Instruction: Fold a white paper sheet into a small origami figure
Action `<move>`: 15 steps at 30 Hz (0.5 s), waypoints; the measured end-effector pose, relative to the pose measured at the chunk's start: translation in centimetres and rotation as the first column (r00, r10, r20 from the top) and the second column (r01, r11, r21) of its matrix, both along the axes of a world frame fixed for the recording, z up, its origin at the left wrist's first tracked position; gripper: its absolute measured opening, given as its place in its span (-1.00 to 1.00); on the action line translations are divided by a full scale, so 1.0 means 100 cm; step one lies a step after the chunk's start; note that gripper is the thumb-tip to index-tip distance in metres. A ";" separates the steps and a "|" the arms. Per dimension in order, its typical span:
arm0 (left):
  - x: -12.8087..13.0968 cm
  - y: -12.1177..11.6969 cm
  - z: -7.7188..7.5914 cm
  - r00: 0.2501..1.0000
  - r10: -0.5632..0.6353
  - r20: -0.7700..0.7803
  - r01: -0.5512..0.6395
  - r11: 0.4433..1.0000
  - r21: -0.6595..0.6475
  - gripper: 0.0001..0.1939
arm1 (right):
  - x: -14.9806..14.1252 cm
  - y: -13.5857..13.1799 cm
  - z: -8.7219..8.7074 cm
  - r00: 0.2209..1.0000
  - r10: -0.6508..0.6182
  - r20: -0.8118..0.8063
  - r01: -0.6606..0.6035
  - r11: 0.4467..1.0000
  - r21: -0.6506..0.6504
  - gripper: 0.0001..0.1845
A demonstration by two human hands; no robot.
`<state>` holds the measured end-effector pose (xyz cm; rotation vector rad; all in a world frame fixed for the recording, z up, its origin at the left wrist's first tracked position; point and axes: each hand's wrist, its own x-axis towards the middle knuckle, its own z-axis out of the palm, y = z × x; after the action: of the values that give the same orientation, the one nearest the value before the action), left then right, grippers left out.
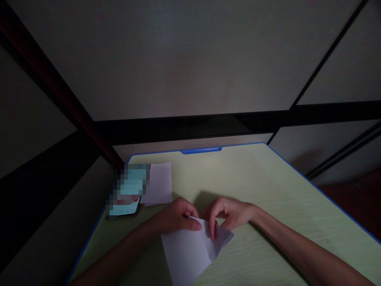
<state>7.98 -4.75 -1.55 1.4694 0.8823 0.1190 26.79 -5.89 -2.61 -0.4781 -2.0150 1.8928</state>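
Note:
A white sheet of paper [190, 250] lies partly folded on the pale green table [268, 190] near its front edge. My left hand [175, 216] rests on the sheet's upper left part, fingers curled, thumb pressing along a fold. My right hand [229, 214] is curled over the paper's upper right corner, its fingertips pinching the folded flap down. The two hands almost meet above the fold.
A second white sheet [160, 183] lies at the back left of the table, beside a phone [126, 198] with a lit, blurred screen. The table has a blue rim [201, 150]. Panelled walls with dark wooden bars close in behind and left.

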 end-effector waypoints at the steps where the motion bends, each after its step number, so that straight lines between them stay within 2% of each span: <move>1: 0.000 0.000 0.000 1.000 0.002 -0.006 -0.002 1.000 0.013 -0.81 | 0.000 0.000 -0.001 1.000 0.003 -0.013 -0.004 1.000 -0.029 -0.66; 5: 0.000 0.000 0.000 1.000 0.018 -0.020 -0.017 0.999 0.036 -0.81 | -0.002 0.001 0.000 0.998 -0.017 -0.066 0.012 0.997 -0.072 -0.60; 11: -0.004 0.006 -0.007 0.990 0.133 0.056 -0.128 0.989 -0.079 -0.78 | -0.004 0.001 0.001 0.976 -0.214 -0.031 0.213 0.977 -0.030 -0.64; 15: -0.006 0.009 -0.010 0.969 0.239 0.055 -0.235 0.969 -0.076 -0.80 | -0.007 0.001 -0.004 0.929 -0.369 0.027 0.370 0.928 -0.043 -0.65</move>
<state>7.37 -3.87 -2.58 1.2848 0.9984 0.3086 26.09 -5.81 -2.97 -0.8268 -1.7425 1.7088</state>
